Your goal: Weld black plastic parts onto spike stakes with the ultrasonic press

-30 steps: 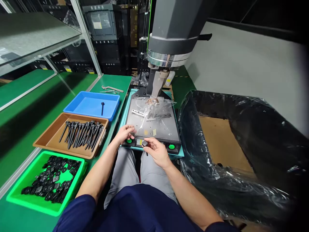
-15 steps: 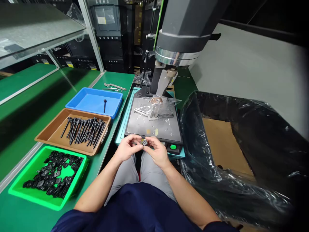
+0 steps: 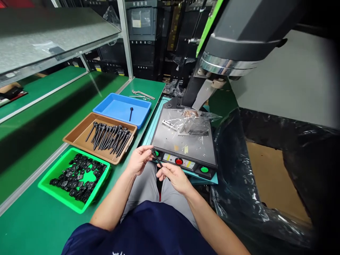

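Note:
A thin black rod with a wider head slants between my two hands, above my lap and in front of the machine's button panel. Its head end is pinched between the thumb and fingers of my left hand. Lower down, my right hand has its fingers closed around the shaft, which partly hides that end. Similar black rods lie side by side in a brown tray to the left. Small black pieces fill much of a green tray nearer me.
A blue tray holds one black rod. Wrenches lie behind it. A machine stands over a metal plate with plastic-covered fixtures, a red button and green buttons. A bin lined with black plastic stands right.
The rod, seen head-on between both hands before, now shows its length at a slant. My hands have drawn apart along it. The view has turned left, and the panel buttons show more.

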Demonstrator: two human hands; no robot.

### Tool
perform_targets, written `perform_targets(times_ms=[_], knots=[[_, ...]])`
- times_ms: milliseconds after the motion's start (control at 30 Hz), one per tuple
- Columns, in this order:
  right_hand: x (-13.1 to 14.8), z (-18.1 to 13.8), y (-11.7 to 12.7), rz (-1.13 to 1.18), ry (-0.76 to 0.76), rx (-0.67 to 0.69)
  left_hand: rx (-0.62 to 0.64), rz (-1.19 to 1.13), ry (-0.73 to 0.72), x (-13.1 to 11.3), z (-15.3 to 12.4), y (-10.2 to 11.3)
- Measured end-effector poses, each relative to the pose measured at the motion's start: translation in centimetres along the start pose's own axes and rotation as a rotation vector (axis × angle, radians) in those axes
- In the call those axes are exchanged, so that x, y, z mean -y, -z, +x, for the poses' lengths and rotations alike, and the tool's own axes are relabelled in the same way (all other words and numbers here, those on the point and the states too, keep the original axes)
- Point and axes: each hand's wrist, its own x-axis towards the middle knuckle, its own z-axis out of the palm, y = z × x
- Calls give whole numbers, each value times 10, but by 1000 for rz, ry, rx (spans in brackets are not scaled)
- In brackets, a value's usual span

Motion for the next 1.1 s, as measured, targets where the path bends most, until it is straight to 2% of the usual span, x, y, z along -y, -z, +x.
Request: perform_targets(times_ms=[100, 267, 467, 533, 600, 700, 767, 800, 867, 967, 1033, 1100], knots=[[2, -2, -10, 84, -54, 2, 8, -56, 17, 1, 0, 2], [8, -1, -19, 1, -69, -63, 24, -78, 25, 4, -2, 2], [1, 10, -27, -36, -39, -119, 43, 84, 28, 13, -16, 1], [-2, 14, -30, -73, -31, -121, 21, 174, -24, 3, -22, 4], [-4, 17, -32, -87, -40, -113, -45, 302, -122, -19, -26, 12], [-6, 18, -28, -58, -76, -88, -263, 619, -307, -71, -24, 41], [-8, 16, -22, -50, -94, -70, -448, 911, -406, -108, -15, 71], [-9, 14, -19, -52, -100, -66, -537, 1067, -409, -125, -8, 88], [-10, 6, -12, -64, -108, -57, -711, 1317, -322, -152, 11, 122], [-16, -13, 5, -110, -151, -72, -859, 1561, -16, -174, 44, 167], [-27, -31, 21, -145, -224, -145, -881, 1604, 60, -180, 62, 189], [-43, -53, 38, -146, -340, -273, -873, 1621, 90, -181, 77, 204]])
